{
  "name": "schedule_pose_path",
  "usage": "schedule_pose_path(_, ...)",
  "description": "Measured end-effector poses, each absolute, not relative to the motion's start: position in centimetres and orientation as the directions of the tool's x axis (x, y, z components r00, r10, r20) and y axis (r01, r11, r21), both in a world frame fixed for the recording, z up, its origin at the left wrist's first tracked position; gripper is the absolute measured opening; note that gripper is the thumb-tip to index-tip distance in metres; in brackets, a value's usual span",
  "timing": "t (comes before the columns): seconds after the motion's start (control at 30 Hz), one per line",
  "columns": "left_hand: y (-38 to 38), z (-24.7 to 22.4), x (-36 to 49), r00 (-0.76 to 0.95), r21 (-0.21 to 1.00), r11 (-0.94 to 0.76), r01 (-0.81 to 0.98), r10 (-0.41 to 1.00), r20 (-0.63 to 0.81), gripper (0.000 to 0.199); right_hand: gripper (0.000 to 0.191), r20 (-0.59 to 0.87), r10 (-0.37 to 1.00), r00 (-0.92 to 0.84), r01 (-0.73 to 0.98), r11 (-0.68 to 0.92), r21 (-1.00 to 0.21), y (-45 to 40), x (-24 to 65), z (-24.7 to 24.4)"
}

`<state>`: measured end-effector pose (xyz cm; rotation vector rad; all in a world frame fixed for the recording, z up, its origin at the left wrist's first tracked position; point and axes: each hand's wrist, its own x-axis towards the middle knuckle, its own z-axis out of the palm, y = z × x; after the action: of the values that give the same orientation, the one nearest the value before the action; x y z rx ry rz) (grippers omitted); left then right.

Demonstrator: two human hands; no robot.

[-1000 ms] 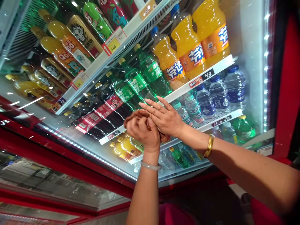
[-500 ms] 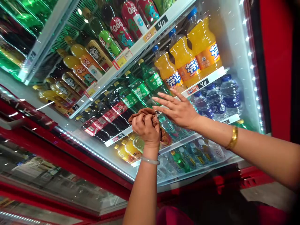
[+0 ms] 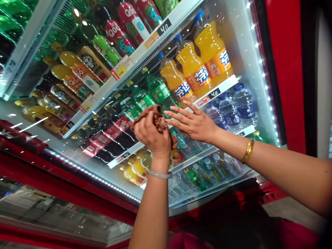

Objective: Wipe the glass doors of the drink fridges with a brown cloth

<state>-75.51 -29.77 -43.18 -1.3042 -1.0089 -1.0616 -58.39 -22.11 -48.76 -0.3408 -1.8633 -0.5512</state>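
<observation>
My left hand, with a pale bracelet at its wrist, is closed on a crumpled brown cloth. Folds of the cloth stick out above the fingers and hang down beside the palm. To its right, my right hand has its fingers stretched out and spread, with nothing held; a gold bracelet circles the forearm. Its fingertips are close to the cloth, in front of the shelf edge. Behind the hands stand green soda bottles and orange soda bottles.
A lit drinks cooler fills the view, tilted. Water bottles stand at the right, red-labelled dark bottles at the left. A white shelf edge runs behind my right hand. A red door frame crosses the lower left.
The view has shifted, so the shelves appear further left. My left hand has turned a little and moved left with the cloth, showing more of its folds. My right hand stays spread.
</observation>
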Motion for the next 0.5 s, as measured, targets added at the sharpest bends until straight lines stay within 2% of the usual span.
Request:
schedule_pose_path(0.1,-30.0,-48.4,-74.8,0.302,-0.302,-0.02,0.953,-0.01,0.953,0.042,0.069,0.929,-0.079,-0.361,0.521,0.809,0.272,-21.9,-58.3,-48.9)
schedule_pose_path(0.17,-30.5,-50.6,-75.1,0.393,-0.392,-0.05,0.919,0.01,0.92,0.036,0.065,0.926,-0.102,-0.364,0.552,0.777,0.302,-21.8,-58.3,-48.9)
schedule_pose_path(0.27,-31.0,-49.1,-75.7,0.505,-0.498,-0.097,0.862,0.087,0.858,0.027,0.066,0.933,-0.115,-0.34,0.559,0.774,0.298,-21.8,-58.3,-48.9)
schedule_pose_path(0.3,-31.0,-47.6,-75.7,0.491,-0.484,-0.082,0.871,0.1,0.865,0.027,0.068,0.938,-0.109,-0.33,0.554,0.782,0.286,-21.8,-58.3,-48.9)
schedule_pose_path(0.4,-30.3,-43.5,-75.1,0.279,-0.279,-0.012,0.96,0.002,0.96,0.029,0.075,0.952,-0.06,-0.299,0.54,0.812,0.221,-22.1,-58.3,-48.9)
schedule_pose_path(0.43,-30.0,-43.2,-74.7,0.236,-0.236,-0.01,0.972,-0.021,0.971,0.03,0.077,0.959,-0.035,-0.283,0.542,0.818,0.19,-22.2,-58.4,-49.0)
schedule_pose_path(0.5,-29.5,-44.3,-73.8,0.23,-0.23,-0.024,0.973,-0.011,0.973,0.032,0.079,0.972,0.005,-0.235,0.554,0.822,0.13,-22.4,-58.5,-49.0)
